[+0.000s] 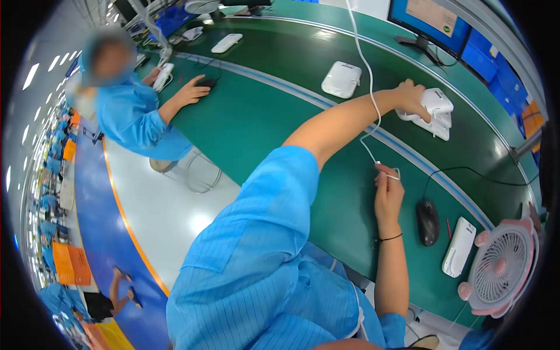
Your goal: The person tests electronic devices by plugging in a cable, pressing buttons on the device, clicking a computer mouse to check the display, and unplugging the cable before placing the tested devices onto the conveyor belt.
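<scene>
My left hand [413, 99] reaches across the bench, its fingers bent round a white device at the left side of a group of white devices [438, 107]. The hand partly covers the device it grips. Nearer to me, my right hand [389, 189] is closed on the end of a white cable [368, 70], which hangs down from above and passes over my left forearm. A small loop of the cable shows beside the fingers. Another white device [341, 79] lies flat to the left of the group.
A black mouse [428, 223], a white handheld device [459, 247] and a pink fan [500, 266] are at the right. A monitor [431, 20] stands at the back. On the left, a co-worker in blue [131, 114] has one hand on a mouse [206, 83].
</scene>
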A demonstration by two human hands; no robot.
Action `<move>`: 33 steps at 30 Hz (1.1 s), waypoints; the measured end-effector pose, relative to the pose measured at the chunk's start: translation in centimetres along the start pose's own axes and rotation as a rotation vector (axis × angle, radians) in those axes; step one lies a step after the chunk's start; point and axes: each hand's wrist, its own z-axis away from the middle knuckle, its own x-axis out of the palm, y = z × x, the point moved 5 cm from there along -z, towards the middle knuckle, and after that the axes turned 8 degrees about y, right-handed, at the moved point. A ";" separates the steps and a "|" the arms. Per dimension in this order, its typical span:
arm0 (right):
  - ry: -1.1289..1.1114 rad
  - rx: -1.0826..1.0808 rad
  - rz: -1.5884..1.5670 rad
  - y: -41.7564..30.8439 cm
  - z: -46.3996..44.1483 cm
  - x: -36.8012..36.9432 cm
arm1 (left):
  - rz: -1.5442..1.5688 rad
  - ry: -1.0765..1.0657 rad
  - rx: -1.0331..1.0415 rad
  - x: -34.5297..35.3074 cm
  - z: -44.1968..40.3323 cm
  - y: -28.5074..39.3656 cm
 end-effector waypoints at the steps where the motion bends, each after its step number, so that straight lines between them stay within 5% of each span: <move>1: 0.033 -0.008 -0.054 0.2 0.0 -0.1 | 0.178 -0.013 -0.061 -0.3 1.3 -1.6; 5: 0.177 -0.044 -0.177 0.2 -0.3 -1.4 | 1.040 -0.220 -0.473 -0.6 9.1 -6.6; 7: 0.264 -0.171 -0.144 -0.5 -0.5 -2.7 | 1.464 -0.275 -0.425 -0.3 12.7 -8.2; 9: 0.315 -0.132 -0.111 -1.3 -0.7 -3.7 | 1.610 -0.247 -0.596 -0.3 17.0 -8.3; 12: 0.359 -0.112 -0.106 -1.3 -1.2 -4.3 | 2.073 -0.512 -0.599 1.6 19.8 -8.3; 15: 0.343 -0.026 -0.130 -0.2 -1.2 -4.8 | 2.256 -0.493 -0.562 3.5 20.8 -8.5; 16: 0.335 0.000 -0.109 0.4 -1.0 -5.2 | 1.993 -0.224 -0.538 2.5 21.0 -7.6; 17: 0.325 0.026 -0.088 0.8 -0.8 -5.4 | 1.992 -0.188 -0.491 2.3 21.0 -6.7; 26: 0.353 0.036 -0.215 -1.3 -0.1 -4.4 | 1.758 -0.279 -0.474 2.0 22.3 -4.3; 33: 0.121 -0.112 0.122 -2.3 -0.4 -2.4 | 1.818 -0.277 -0.453 1.4 22.5 -4.3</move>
